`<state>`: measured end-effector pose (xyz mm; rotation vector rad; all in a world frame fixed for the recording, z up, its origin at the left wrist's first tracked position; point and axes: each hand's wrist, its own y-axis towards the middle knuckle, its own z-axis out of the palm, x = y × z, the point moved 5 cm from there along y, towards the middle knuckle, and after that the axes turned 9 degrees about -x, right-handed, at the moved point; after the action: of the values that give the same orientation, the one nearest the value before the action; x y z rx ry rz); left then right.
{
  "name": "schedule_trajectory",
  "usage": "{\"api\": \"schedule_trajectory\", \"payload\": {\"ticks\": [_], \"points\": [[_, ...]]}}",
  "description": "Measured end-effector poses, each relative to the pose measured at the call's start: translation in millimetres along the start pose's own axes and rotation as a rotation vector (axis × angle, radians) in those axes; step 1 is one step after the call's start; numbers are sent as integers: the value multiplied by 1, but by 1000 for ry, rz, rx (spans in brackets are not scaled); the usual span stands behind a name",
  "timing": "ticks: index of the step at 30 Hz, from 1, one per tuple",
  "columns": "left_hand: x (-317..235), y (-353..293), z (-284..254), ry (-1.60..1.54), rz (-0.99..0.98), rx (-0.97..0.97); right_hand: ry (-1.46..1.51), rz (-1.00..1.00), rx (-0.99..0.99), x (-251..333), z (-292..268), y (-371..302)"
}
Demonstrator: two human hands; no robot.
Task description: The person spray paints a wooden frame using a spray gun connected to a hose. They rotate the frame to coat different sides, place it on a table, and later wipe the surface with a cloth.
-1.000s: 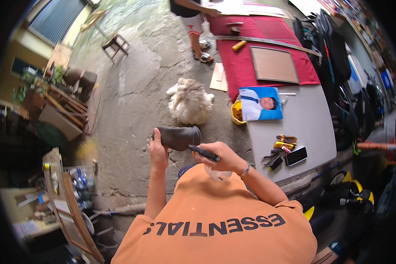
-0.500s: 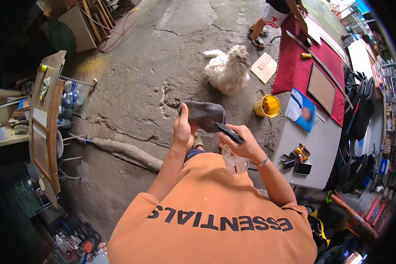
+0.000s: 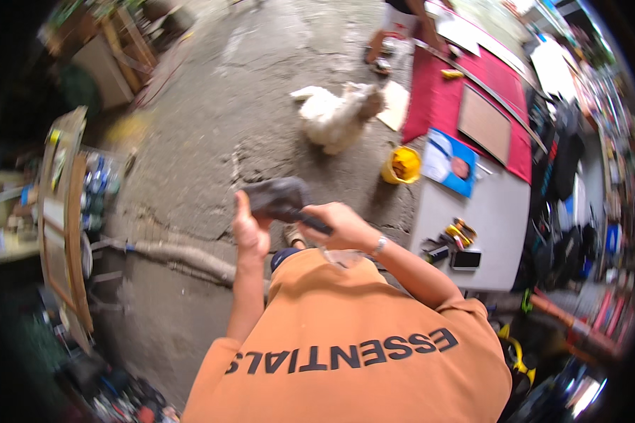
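Note:
In front of my chest, my left hand (image 3: pixel 251 233) holds up a dark grey cloth (image 3: pixel 271 196), its thumb at the cloth's left edge and its other fingers mostly hidden behind. My right hand (image 3: pixel 344 227) is wrapped around the black trigger head of a spray bottle (image 3: pixel 316 221). The nozzle end points at the cloth, close to its lower right part. Below that hand, the bottle's clear body shows only faintly against my orange shirt. Motion blurs both hands a little.
A white dog (image 3: pixel 331 120) stands ahead on the cracked concrete floor. At right, a yellow bucket (image 3: pixel 401 166) is beside a table (image 3: pixel 487 233) with a red cloth, a phone (image 3: pixel 466 260) and tools. Another person (image 3: pixel 395 28) stands beyond. A wooden panel (image 3: pixel 63 225) is at left.
The view has shifted, so the surroundings appear displaced leftward. The nozzle is nearer the cloth, overlapping its edge. The dog's head has turned to the right.

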<state>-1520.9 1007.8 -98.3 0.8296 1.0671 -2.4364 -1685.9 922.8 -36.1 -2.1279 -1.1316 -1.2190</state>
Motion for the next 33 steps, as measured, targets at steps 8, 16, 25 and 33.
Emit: {"api": "schedule_trajectory", "payload": {"ticks": [8,16,25,33], "points": [[75,38,-34,-211,-218,-183,235,-111,-173,-67,-77,-91],[59,40,-154,-208,-16,-631,102,422,-1331,-255,-233,-278],[65,26,-145,-169,38,-708,-435,816,-1902,-416,-327,-424],[62,15,-112,-122,28,-570,-874,824,-1543,-450,-299,-439]]}}
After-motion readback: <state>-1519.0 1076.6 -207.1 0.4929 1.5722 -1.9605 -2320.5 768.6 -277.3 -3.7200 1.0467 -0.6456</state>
